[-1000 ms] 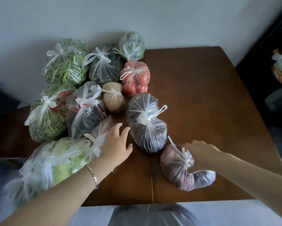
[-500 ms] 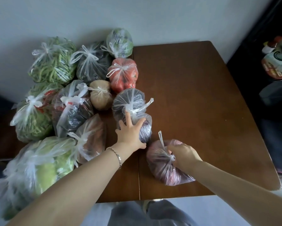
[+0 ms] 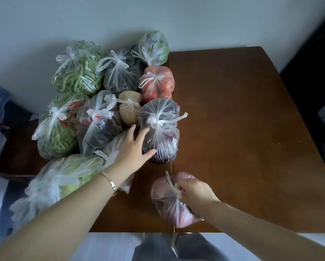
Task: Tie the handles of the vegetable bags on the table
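**Last bag in hand at the near edge of the table**

The right hand (image 3: 193, 193) is curled round the gathered neck of a pinkish translucent plastic bag (image 3: 167, 210). This bag lies alone at the lower centre of the frame, close to the front edge of the brown wooden table (image 3: 242, 129). A thin white handle tail (image 3: 168, 178) stands up just beside the fingers. We cannot tell whether the knot under them is fully drawn.

The left hand (image 3: 134, 147) holds nothing. Its fingers are straight and spread, and the fingertips rest against the side of a clear plastic bag of dark purple vegetables (image 3: 161, 140), which is knotted at its top. Behind it, filling the upper left of the frame, the other bags stand packed together. Among them are a clear bag of red tomatoes (image 3: 157, 81) and a clear bag of green beans (image 3: 77, 66), each with a tied white knot.

We judge the task to be nearly complete, with the pinkish bag as the step in hand. If its knot is loose, the next move calls for the left hand to cross over and take one handle, so that both hands can pull evenly. The film looks thin, so we would favour a steady pull over a sharp one.
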Motion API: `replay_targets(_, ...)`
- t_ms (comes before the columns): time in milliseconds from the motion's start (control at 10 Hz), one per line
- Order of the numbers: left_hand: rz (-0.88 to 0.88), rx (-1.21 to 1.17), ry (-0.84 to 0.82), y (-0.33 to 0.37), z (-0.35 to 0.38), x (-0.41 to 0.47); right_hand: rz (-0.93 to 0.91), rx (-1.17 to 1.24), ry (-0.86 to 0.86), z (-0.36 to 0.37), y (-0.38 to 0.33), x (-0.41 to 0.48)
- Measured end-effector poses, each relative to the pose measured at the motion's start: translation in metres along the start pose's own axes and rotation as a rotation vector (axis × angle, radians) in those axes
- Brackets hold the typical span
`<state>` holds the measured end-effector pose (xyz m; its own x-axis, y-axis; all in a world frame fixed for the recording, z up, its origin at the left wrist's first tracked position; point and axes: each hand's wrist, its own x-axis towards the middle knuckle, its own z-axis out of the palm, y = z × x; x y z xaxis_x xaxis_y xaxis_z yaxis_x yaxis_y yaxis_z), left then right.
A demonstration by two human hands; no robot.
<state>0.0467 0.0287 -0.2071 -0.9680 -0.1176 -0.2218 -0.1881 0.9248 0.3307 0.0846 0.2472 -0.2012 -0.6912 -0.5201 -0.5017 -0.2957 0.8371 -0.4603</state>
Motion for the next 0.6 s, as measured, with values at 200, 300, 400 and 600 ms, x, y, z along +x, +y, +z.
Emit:
replay_targets(200, -0.099, 0.217, -0.091, -0.068, 0.000, -0.045, 0.246, 0.438, 0.125, 0.034, -0.055, 0.020)
replay_targets(300, -0.113, 0.181, -0.118, -0.076, -0.006, -0.049, 0.296, 0.570, 0.121, 0.049, -0.083, 0.029)
replay_targets(400, -0.109, 0.191, -0.151, -0.078, -0.008, -0.045, 0.378, 0.645, 0.126, 0.056, -0.096, 0.038)
replay_targets(600, -0.095, 0.187, -0.143, -0.070, -0.004, -0.040, 0.402, 0.499, -0.381, 0.014, -0.088, 0.051)
